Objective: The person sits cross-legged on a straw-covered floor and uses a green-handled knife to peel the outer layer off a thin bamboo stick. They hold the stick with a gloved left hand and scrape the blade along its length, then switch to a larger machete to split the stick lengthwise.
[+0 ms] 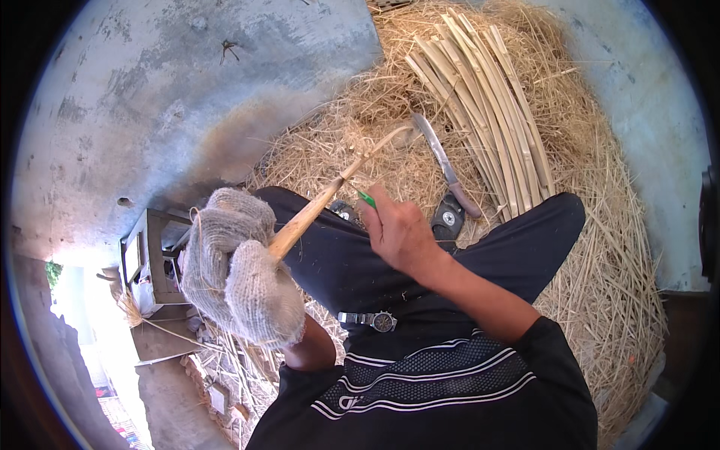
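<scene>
My left hand point(244, 266), in a thick grey knitted glove, is closed round the lower end of a pale bamboo stick point(304, 221). The stick slants up and away to the right, and its far part is thinner and knobbly. Bare, my right hand point(401, 232) pinches a small green-handled tool point(366, 199) between thumb and fingers. A dark, thin tip of this tool meets the stick about midway; its exact kind is too small to make out. Beyond my right hand a long curved knife point(439, 154) with a brown handle lies on the straw.
Several split bamboo strips point(491, 112) lie in a bundle at the far right. Loose straw point(607, 300) covers the floor between blue-grey walls point(195, 90). A metal wristwatch point(382, 322) rests on my lap. Left of the glove stands a wooden frame point(154, 255).
</scene>
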### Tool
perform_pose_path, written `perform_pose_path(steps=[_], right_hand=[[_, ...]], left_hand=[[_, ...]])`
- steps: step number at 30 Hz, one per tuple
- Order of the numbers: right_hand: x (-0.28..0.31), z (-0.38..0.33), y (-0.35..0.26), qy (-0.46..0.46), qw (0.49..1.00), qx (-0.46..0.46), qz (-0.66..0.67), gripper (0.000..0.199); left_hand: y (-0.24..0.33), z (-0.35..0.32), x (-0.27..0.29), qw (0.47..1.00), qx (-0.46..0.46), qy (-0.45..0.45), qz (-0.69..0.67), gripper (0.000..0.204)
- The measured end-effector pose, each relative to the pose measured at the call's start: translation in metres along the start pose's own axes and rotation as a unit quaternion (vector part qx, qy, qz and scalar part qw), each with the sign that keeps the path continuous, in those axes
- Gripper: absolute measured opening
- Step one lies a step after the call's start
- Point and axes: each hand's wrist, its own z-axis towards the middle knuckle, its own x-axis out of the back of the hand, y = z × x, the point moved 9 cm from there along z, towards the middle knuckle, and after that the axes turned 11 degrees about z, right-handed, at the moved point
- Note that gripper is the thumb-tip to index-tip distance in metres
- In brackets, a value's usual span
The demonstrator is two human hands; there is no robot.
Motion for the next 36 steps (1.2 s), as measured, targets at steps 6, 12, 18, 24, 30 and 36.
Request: perform_pose_path(steps=[6, 12, 18, 24, 30, 36], right_hand=[[0.002, 0.001, -0.065, -0.079, 0.994, 0.048, 0.054, 0.019], [0.001, 0.005, 0.033, -0.014, 0.995, -0.074, -0.071, 0.019], [-0.01, 0.007, -0.072, -0.073, 0.99, 0.09, 0.081, 0.024], [-0.005, 0.013, 0.031, -0.066, 0.988, -0.118, -0.081, 0.028], [0.001, 0.012, -0.058, -0.03, 0.989, 0.057, 0.133, 0.026], [-0.005, 0.013, -0.022, -0.023, 0.998, 0.05, -0.022, 0.024]], left_hand=[[-0.011, -0.005, 0.011, 0.995, 0.069, 0.046, -0.058, 0.032], [-0.02, -0.009, 0.015, 0.998, 0.007, 0.048, 0.032, 0.039], [-0.019, -0.006, 0.014, 0.996, 0.062, 0.055, -0.04, 0.037], [-0.028, -0.001, 0.01, 0.993, 0.086, 0.047, -0.06, 0.035], [-0.027, -0.006, 0.012, 0.993, 0.094, 0.052, -0.053, 0.033], [-0.028, -0.002, 0.012, 0.991, 0.103, 0.052, -0.066, 0.032]])
